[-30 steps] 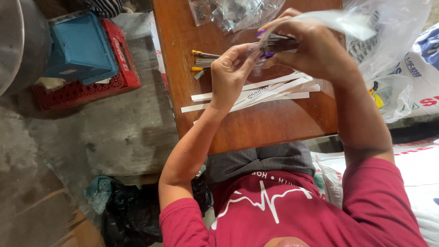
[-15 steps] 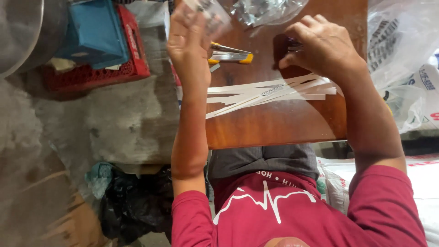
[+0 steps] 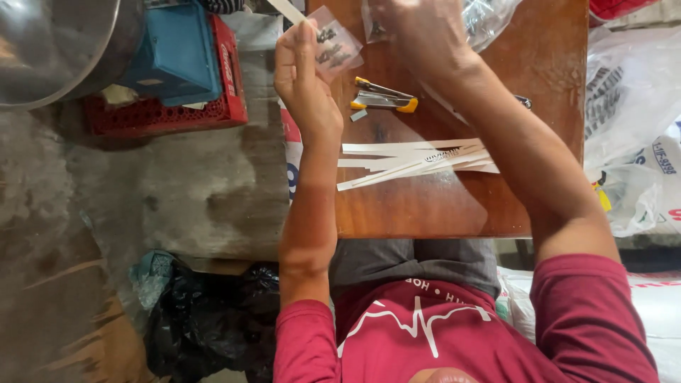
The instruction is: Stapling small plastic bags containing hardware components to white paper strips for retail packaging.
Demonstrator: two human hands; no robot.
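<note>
Your left hand (image 3: 306, 78) is raised over the left edge of the wooden table (image 3: 440, 206), fingers straight and pressed together, pinching a small clear packet (image 3: 335, 48) between thumb and fingertips. The packet sticks out to the right of your fingertips and tilts up toward the top of the view; dark little pieces show through the plastic, though they are too small to make out. A pale strip (image 3: 287, 10) pokes out just above your fingertips, and I cannot tell whether it is held with the packet.

Your right hand (image 3: 418, 32) is higher up and blurred, partly cut by the top edge, so how its fingers are set cannot be told. It sits against a crumpled clear plastic bag (image 3: 489, 18) at the far end of the table.

Between your forearms, a yellow and grey stapler (image 3: 383, 97) lies flat on the wood, well below the packet. Nearer to you, a loose fan of white paper strips (image 3: 404, 162) lies across the table, passing under your right forearm.

Off to the left on the floor stands a red crate (image 3: 177, 106) with a blue box (image 3: 174, 57) on it.
</note>
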